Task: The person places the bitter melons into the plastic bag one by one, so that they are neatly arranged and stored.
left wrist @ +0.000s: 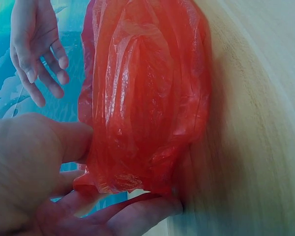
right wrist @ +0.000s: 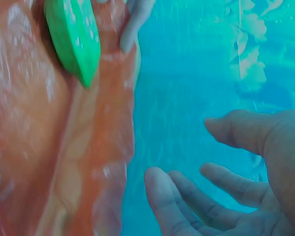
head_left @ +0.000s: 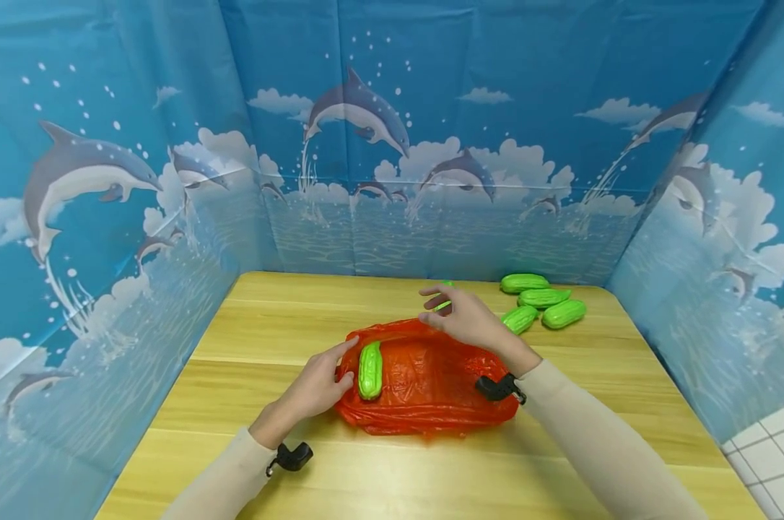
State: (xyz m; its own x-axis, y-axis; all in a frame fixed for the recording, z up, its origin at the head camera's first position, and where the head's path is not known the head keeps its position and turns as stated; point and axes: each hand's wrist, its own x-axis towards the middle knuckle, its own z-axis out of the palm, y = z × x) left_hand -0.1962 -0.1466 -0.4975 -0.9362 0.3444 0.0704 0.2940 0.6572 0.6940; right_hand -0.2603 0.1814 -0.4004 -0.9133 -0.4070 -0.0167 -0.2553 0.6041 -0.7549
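Observation:
A red plastic bag (head_left: 424, 375) lies spread on the table with its mouth facing up. One bright green cucumber (head_left: 369, 370), glossy and ridged, rests on the bag's left part; the right wrist view also shows this cucumber (right wrist: 76, 39). My left hand (head_left: 317, 379) holds the bag's left edge, thumb on one side and fingers (left wrist: 142, 214) under the film. Above the bag's far rim, my right hand (head_left: 466, 318) hovers with fingers loosely bent and nothing in them. Another cucumber (head_left: 447, 284) lies just behind it, partly hidden by the fingers.
Several more green cucumbers (head_left: 544, 297) lie grouped at the table's back right. The wooden table (head_left: 262, 318) is walled at the back and sides by a blue dolphin-print curtain (head_left: 418, 238). White tiles (head_left: 775, 440) show at the lower right.

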